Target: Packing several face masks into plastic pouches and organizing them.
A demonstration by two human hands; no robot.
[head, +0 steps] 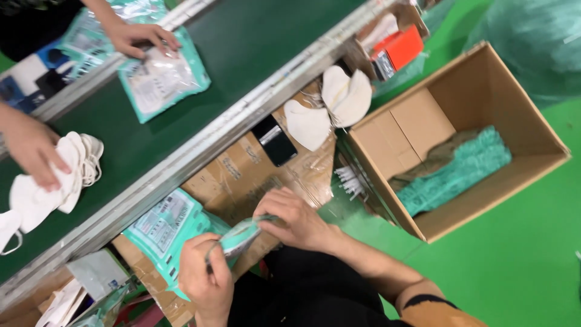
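Our left hand [206, 280] and right hand [296, 219] are both clamped on one teal mask pouch [242, 237], its long axis running between them from lower left to upper right, held just above the cardboard-covered bench [242, 172], beside the teal pouch stack [166, 227].

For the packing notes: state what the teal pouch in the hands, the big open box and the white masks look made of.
Teal pouch, pinched between left hand and right hand: probably thin plastic film, glossy, crumpling where gripped. Open box: corrugated cardboard, matte brown, with folded flaps. White masks: likely soft nonwoven fabric, matte, folded; the weave is too small to tell.
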